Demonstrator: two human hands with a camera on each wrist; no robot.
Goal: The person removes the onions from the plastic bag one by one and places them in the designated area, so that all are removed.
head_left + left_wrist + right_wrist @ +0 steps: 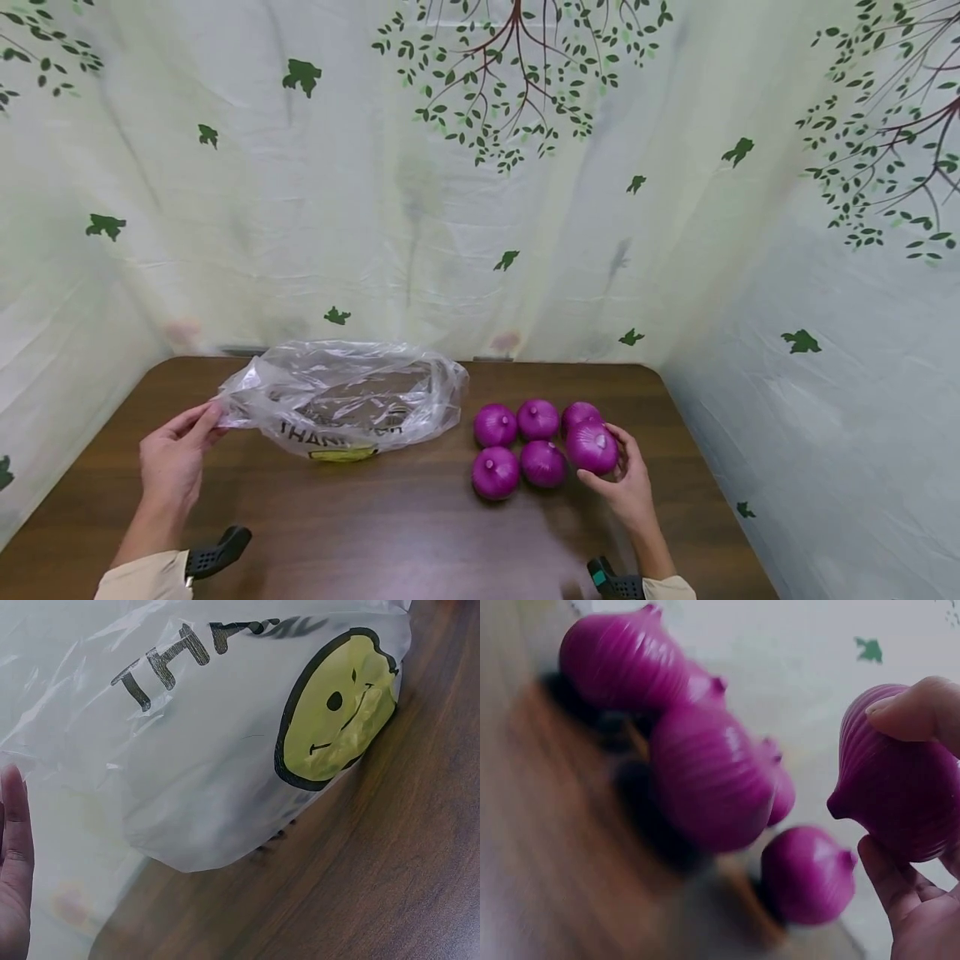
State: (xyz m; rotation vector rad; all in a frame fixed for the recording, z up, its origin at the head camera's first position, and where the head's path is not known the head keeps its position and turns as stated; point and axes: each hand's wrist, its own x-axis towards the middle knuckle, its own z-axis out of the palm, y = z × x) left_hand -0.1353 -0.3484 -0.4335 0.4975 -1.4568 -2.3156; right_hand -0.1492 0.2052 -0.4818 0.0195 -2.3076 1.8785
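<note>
My left hand [176, 454] pinches one end of a clear plastic bag [300, 392] at the left of the table. The bag lies stretched to the right, with black "THANK" lettering and a yellow smiley face [337, 712] on its side. In my right hand [626, 483] is a purple onion [592, 447], gripped between thumb and fingers; the right wrist view shows this held onion [900, 772] raised beside the others. Several more onions stand in two rows to its left, among them a front-left onion [495, 472] and a back-left onion [495, 426].
The brown wooden table [360, 533] meets a pale curtain [450, 208] printed with leaves and branches at its back edge. More of this curtain hangs along the left and right sides. A dark wrist device [217, 553] is strapped near each sleeve.
</note>
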